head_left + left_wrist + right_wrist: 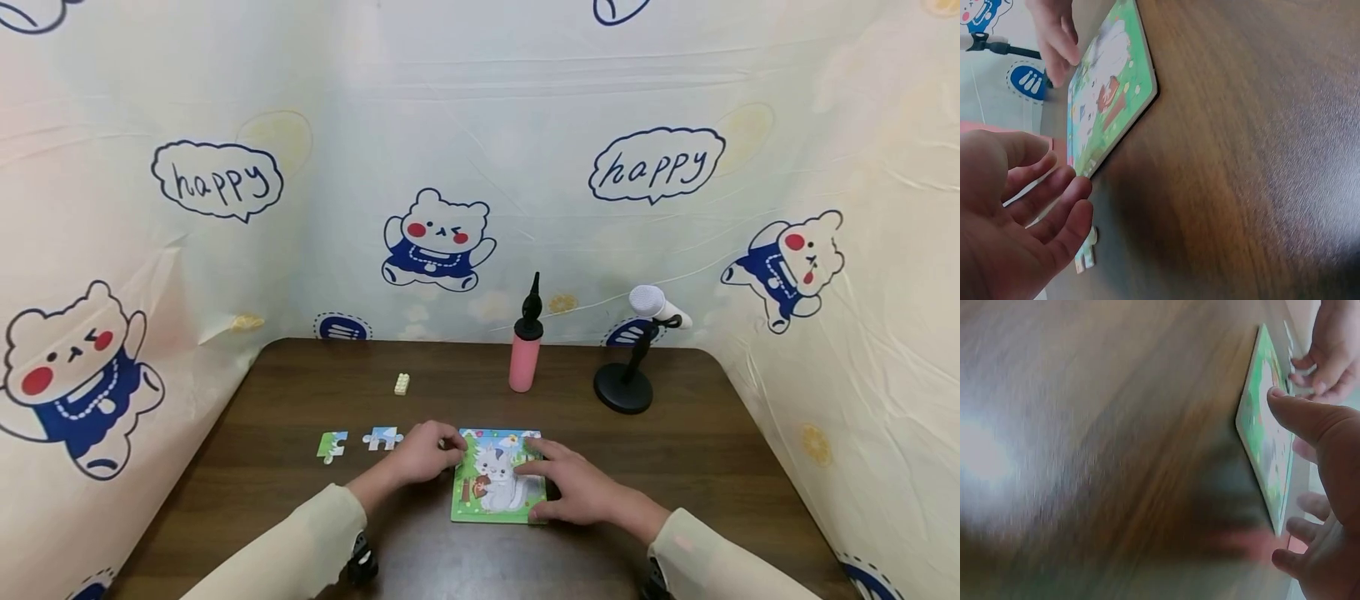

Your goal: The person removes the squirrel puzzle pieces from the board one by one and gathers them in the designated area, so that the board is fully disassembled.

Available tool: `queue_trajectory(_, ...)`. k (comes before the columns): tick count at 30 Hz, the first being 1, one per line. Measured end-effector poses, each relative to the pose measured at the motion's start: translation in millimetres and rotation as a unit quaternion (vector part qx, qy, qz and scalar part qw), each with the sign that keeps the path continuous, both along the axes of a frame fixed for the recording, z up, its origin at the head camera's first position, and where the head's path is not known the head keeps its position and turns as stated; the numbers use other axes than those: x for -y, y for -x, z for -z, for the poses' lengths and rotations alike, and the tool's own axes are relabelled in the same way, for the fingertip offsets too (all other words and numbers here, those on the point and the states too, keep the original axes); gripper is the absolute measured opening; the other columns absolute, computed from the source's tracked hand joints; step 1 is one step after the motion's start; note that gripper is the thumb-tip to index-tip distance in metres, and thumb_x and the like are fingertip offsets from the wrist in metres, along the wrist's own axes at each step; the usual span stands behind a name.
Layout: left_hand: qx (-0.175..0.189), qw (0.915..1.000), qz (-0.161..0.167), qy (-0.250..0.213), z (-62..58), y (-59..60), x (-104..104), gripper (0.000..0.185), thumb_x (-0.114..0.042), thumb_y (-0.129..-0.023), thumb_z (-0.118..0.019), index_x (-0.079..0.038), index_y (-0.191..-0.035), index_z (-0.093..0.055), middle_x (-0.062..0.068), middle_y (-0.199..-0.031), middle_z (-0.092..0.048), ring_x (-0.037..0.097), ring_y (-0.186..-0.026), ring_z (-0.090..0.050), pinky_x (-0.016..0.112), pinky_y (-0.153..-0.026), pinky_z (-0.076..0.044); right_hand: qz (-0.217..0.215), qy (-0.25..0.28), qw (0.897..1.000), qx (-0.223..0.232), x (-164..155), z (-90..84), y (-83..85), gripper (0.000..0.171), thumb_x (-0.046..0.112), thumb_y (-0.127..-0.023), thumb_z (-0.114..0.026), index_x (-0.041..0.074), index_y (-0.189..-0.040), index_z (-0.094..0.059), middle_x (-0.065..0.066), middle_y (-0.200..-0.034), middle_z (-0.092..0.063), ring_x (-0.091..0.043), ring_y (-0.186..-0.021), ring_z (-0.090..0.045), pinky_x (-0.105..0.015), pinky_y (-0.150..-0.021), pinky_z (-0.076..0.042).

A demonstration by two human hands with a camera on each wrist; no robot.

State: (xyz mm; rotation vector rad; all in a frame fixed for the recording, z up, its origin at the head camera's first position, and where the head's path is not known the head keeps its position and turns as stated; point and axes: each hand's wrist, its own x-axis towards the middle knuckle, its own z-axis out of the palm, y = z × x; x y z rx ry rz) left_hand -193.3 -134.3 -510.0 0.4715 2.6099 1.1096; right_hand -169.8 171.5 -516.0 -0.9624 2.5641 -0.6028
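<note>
A square jigsaw puzzle [491, 492] with a white squirrel on a green ground lies flat on the brown table. My left hand [423, 452] is at its upper left edge, fingers loosely bent. In the left wrist view those fingers [1069, 215] reach the puzzle's corner with nothing visible between them. Over the right side of the puzzle, my right hand [581, 487] is spread, thumb near the lower right corner. Whether its fingertips press the surface is unclear. Two loose puzzle pieces, one green and white [328, 447] and one blue [382, 437], lie left of the left hand.
A small cream toy brick [402, 383] lies behind the loose pieces. Toward the back stands a pink hand pump [524, 362] with a black nozzle. Right of it is a white microphone [647, 302] on a black stand [624, 390]. A printed cloth hangs around the table.
</note>
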Motion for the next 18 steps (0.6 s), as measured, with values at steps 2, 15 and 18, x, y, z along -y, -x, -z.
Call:
queue_trajectory(2, -0.004, 0.9999, 0.011, 0.003, 2.3, -0.8, -2, 0.015, -0.011, -0.093, -0.07, -0.007, -0.105, -0.078, 0.0, -0.095, -0.072, 0.015, -0.081, -0.06, 0.036, -0.075, -0.052, -0.012, 0.002, 1.0, -0.002, 5, 0.2, -3.6, 0.057, 0.048, -0.09, -0.076, 0.031, -0.143, -0.061, -0.009, -0.167, -0.03, -0.033, -0.151, -0.032, -0.061, -0.115, -0.035)
queue_trajectory(15, -0.004, 0.9989, 0.045, 0.01, 3.5, -2.9, -11, 0.017, -0.012, -0.093, -0.07, -0.005, -0.106, -0.077, 0.0, -0.099, -0.074, 0.015, -0.087, -0.06, 0.038, -0.081, -0.052, -0.072, -0.008, 0.997, -0.033, 21, 12.8, -12.7, 0.055, 0.054, -0.092, -0.071, 0.038, -0.143, -0.059, -0.003, -0.165, -0.036, -0.03, -0.151, -0.034, -0.059, -0.116, -0.034)
queue_trajectory(18, -0.001, 0.9991, 0.041, 0.012, 1.4, -3.7, -11, 0.016, -0.011, -0.093, -0.07, -0.005, -0.106, -0.078, 0.001, -0.099, -0.073, 0.015, -0.087, -0.059, 0.039, -0.081, -0.052, -0.075, -0.013, 0.996, -0.043, 21, 14.9, -12.5, 0.055, 0.055, -0.092, -0.07, 0.04, -0.144, -0.057, -0.002, -0.165, -0.036, -0.03, -0.152, -0.034, -0.059, -0.117, -0.033)
